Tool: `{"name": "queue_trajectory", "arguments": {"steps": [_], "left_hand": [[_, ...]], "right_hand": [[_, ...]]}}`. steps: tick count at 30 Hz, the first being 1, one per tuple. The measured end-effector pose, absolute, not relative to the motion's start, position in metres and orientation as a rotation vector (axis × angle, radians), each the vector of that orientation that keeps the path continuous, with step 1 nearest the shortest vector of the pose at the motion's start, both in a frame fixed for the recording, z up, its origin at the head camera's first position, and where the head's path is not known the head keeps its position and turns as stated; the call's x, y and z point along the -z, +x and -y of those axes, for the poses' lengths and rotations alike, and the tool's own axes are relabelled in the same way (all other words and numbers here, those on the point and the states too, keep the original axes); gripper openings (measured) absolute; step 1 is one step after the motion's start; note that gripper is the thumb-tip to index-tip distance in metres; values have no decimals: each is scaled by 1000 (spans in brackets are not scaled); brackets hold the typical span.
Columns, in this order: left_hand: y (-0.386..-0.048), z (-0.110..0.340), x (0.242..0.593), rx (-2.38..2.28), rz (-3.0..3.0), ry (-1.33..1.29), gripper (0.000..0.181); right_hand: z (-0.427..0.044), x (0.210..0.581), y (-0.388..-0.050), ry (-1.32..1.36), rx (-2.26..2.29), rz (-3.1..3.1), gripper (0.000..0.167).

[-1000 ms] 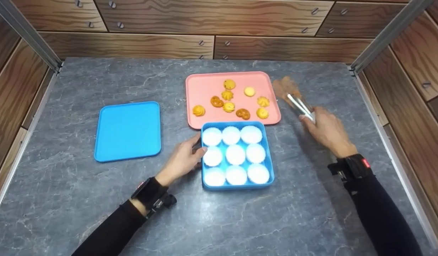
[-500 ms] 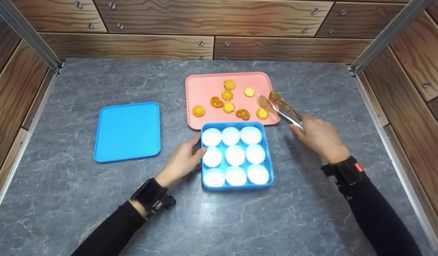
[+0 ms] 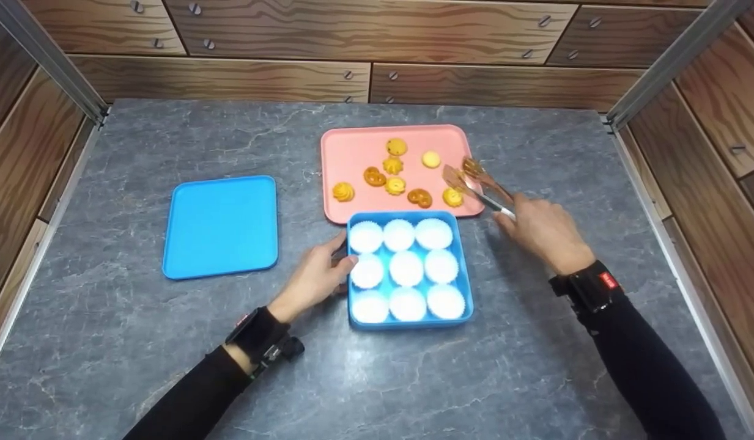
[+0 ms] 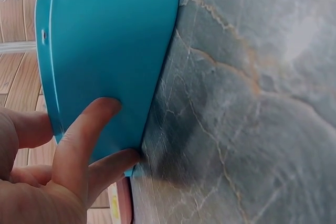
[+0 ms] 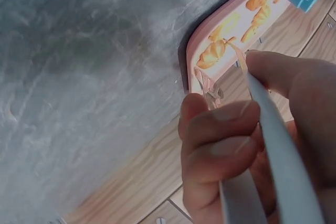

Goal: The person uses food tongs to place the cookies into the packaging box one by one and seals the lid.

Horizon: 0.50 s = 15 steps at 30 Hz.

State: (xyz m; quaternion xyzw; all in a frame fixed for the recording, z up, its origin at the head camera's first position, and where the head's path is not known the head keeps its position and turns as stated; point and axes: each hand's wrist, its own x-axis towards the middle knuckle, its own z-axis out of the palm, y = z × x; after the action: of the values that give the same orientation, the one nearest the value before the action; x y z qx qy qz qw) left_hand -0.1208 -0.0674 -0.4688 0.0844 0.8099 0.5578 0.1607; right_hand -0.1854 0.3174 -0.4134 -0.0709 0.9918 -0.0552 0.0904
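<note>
My left hand (image 3: 315,275) grips the left wall of a blue box (image 3: 411,324). Its thumb lies at the rim and its fingers press the outer side, as the left wrist view shows. Paper cups (image 3: 406,267) fill the box in rows. Behind it lies a pink tray (image 3: 352,143) with cookies, among them a swirl cookie (image 3: 343,192), pretzels (image 3: 420,197) and a round pale cookie (image 3: 431,159). My right hand (image 3: 548,232) holds metal tongs (image 3: 496,205) with translucent brown tips. Their spread tips are over the tray's right end, around a star-shaped cookie (image 5: 212,54), partly hidden in the head view.
A flat blue lid-like square (image 3: 221,226) lies to the left of the box on the grey marbled table (image 3: 260,379). Wood-patterned panels (image 3: 279,30) wall in the back and sides. The box's rear edge stands close against the tray's front edge.
My right hand has moved left and down, bringing the tongs from beside the tray to over its right end. The left hand and the box have stayed in place.
</note>
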Motion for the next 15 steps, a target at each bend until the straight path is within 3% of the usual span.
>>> {"name": "queue_trajectory", "arguments": {"steps": [7, 15], "left_hand": [[-121, 67, 470, -1597, -2320, 238, 63], [-121, 67, 473, -1551, -2372, 244, 63]], "right_hand": [[-319, 410, -191, -288, 123, -2990, 48], [-339, 418, -199, -307, 275, -2950, 58]]}}
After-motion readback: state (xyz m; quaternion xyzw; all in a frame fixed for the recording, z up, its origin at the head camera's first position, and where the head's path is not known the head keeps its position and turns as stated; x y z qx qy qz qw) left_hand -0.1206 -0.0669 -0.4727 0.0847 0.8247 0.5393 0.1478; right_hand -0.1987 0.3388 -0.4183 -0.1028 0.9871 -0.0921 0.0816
